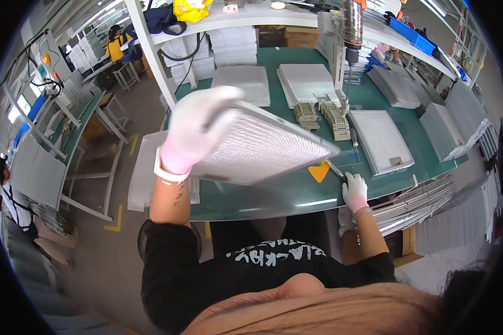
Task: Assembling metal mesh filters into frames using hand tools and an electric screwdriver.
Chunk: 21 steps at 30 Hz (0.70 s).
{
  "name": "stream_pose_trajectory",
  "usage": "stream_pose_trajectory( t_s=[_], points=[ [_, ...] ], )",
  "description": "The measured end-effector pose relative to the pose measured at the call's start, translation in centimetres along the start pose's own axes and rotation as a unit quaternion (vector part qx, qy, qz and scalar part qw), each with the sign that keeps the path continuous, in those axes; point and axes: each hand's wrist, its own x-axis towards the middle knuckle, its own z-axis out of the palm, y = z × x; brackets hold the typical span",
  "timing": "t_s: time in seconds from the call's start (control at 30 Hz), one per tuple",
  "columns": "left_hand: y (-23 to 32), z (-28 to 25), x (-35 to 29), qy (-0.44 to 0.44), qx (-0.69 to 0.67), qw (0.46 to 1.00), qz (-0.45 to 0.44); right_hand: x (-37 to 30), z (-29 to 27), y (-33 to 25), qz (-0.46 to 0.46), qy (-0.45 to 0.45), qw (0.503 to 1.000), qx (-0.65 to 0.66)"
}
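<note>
My left hand (201, 125), in a white glove with a pink cuff, is raised over the left of the bench and smeared by motion. It is closed on the upper edge of a silver mesh filter panel (262, 148), which hangs tilted above the table. My right hand (355, 190), also gloved, rests at the table's front edge, closed around a slim pen-like tool (335, 169). Beside the tool's far end lies an orange triangular piece (318, 172). A framed filter panel (381, 140) lies flat right of the tool. Behind it are two rows of small beige parts (334, 120).
The green bench (296, 195) carries more panels at the back (307, 82) and upright stacks at the right (450, 131). An electric screwdriver (352, 33) hangs over it. A white post (151, 50) holds the shelf. Another person (17, 195) is at the far left.
</note>
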Motion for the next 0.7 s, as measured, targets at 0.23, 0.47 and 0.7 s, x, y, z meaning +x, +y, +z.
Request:
stream_pose_trajectory(
  t_s=[0.23, 0.47, 0.7],
  points=[
    [2.2, 14.9, 1.7, -0.27, 0.092, 0.931, 0.226, -0.9, 0.9, 1.4, 0.044, 0.023, 0.962, 0.268],
    [2.3, 15.5, 0.6, -0.155, 0.141, 0.97, 0.122, -4.1, -16.7, 0.1, -0.125, 0.067, 0.893, 0.428],
    [1.4, 16.2, 0.2, -0.097, 0.125, 0.983, 0.089, -3.0, -20.3, -1.7, -0.161, 0.225, 0.84, 0.467]
  ],
)
